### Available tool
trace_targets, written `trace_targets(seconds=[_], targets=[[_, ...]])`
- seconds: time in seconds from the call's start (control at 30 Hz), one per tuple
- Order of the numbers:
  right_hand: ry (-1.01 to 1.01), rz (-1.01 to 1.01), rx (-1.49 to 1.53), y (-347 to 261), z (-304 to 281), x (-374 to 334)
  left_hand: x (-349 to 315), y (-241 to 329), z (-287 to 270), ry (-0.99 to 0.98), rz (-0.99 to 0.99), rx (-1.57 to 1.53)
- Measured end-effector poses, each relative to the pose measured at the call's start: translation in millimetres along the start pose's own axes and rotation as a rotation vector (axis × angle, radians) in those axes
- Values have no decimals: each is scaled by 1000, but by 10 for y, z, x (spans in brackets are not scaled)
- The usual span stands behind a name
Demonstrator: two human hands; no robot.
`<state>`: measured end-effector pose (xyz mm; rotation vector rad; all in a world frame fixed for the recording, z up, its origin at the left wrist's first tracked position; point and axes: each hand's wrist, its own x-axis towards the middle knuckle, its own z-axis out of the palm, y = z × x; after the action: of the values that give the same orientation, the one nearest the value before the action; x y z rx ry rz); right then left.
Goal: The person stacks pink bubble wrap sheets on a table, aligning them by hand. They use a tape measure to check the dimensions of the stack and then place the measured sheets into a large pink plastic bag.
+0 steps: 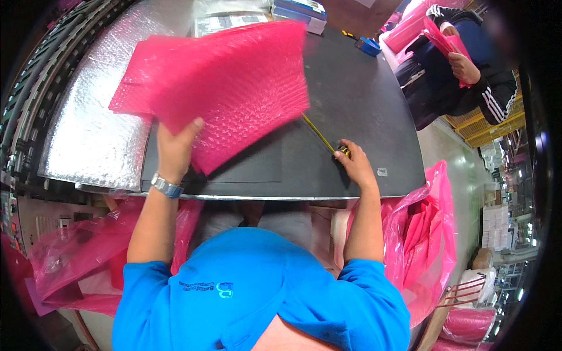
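My left hand [178, 146], with a metal watch on its wrist, is closed on the lower edge of a pink bubble wrap sheet [234, 93]. The sheet is raised over the dark tabletop, tilted and slightly blurred; a second pink layer shows at its left. In my right hand [357, 164] is a tape measure [343, 151], held near the table's front edge. Its yellow blade is drawn out toward the sheet's right corner, and the blade's far end is hidden by the sheet.
Silver bubble foil [93, 123] covers the table's left side. A blue tape dispenser [369, 46] and a box [300, 13] lie at the back. Pink plastic bags [430, 234] hang below the front edge. A co-worker [456, 64] stands at the far right holding pink sheets.
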<state>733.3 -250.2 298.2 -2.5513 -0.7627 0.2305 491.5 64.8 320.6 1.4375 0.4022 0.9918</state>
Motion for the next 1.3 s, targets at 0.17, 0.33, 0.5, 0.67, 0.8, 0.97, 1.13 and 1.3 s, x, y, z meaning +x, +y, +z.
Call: trace_targets(seconds=[0.17, 0.33, 0.5, 0.67, 0.8, 0.97, 1.13, 1.3], targets=[[-122, 26, -124, -158, -296, -183, 44, 95, -469, -162, -539, -202], [73, -95, -46, 24, -419, -327, -12, -48, -701, -275, -636, 12], [41, -362, -147, -341, -357, -195, 54, -103, -764, -355, -648, 91], [6, -428, -270, -497, -265, -54, 60, -100, -758, -398, -634, 41], [-7, -445, -259, -586, -207, -17, 81, -123, -780, -396, -675, 20], [-24, -450, -256, -638, -201, -9, 68, -79, -739, -381, -669, 23], [-34, -440, -250, -630, -191, -11, 66, -78, -730, -387, -656, 34], [-32, -447, -254, -654, -199, -35, 77, -101, -743, -402, -668, 35]])
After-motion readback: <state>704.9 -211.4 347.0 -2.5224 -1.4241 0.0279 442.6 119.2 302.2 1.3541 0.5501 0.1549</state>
